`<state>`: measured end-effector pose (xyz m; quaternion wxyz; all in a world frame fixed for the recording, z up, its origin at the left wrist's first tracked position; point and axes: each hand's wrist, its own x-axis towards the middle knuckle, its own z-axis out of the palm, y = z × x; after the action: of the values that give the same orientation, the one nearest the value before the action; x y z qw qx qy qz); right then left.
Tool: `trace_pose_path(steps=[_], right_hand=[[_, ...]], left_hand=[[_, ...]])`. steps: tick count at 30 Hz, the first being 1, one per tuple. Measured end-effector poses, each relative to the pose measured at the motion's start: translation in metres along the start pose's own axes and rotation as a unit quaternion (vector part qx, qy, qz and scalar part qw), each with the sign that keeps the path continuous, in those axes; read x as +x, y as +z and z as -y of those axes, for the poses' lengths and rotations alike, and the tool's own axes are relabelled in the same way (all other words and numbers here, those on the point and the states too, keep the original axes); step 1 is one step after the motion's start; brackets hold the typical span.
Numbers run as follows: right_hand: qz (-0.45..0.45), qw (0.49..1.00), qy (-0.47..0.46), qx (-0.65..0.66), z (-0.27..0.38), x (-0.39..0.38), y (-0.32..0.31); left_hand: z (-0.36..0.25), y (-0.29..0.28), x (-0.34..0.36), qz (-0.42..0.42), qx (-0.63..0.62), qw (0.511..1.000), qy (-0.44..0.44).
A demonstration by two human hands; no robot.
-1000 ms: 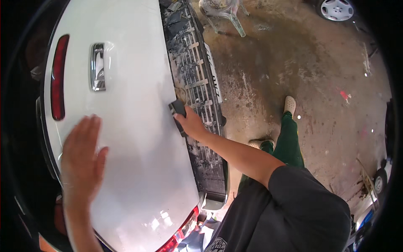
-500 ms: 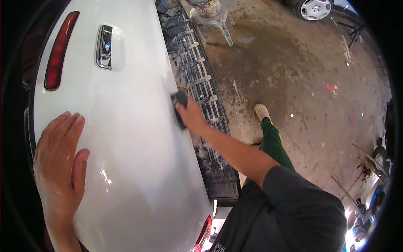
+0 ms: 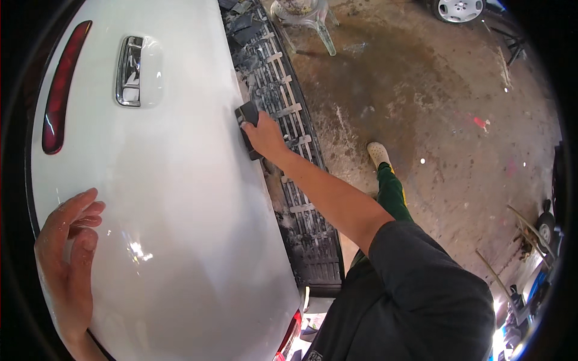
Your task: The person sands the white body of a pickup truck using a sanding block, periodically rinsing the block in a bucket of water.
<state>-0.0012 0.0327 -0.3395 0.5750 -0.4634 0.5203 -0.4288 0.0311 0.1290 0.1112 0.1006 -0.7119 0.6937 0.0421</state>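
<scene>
Two bare hands at a white tailgate, seen from above through a wide fisheye lens. The right hand grips a dark rectangular block, its thumb laid across the upper face. The block lies at the tailgate's right-hand edge, beside the slatted step bumper; its underside is hidden. The left hand holds nothing visible, its fingers loosely bent and its thumb apart from them, over the left part of the panel (whether it touches the surface cannot be told). Farther up the tailgate are a chrome handle and, along the left border, a long red lamp. A red tail lamp shows at the lower corner. Dusty pale residue coats the bumper's slats. To the right, a stained concrete floor bears a clear plastic stool, cut by the upper margin, and a spoked car wheel. The person's perforated beige clog, green trousers and dark short sleeve are also visible.
</scene>
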Motion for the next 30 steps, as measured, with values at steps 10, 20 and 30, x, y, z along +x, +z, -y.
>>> trace_pose_path(steps=[10, 20, 30], right_hand=[[0.024, 1.000, 0.014, 0.012, -0.001, -0.099, 0.011], [0.030, 0.999, -0.016, 0.001, -0.008, -0.034, 0.015], [0.009, 1.000, 0.014, 0.026, -0.004, 0.011, 0.009]], left_hand=[[0.007, -0.009, -0.010, 0.060, -0.042, 0.993, -0.089], [0.011, -0.011, 0.001, 0.047, -0.063, 0.993, -0.093], [0.012, -0.009, -0.002, 0.044, -0.082, 0.992, -0.090]])
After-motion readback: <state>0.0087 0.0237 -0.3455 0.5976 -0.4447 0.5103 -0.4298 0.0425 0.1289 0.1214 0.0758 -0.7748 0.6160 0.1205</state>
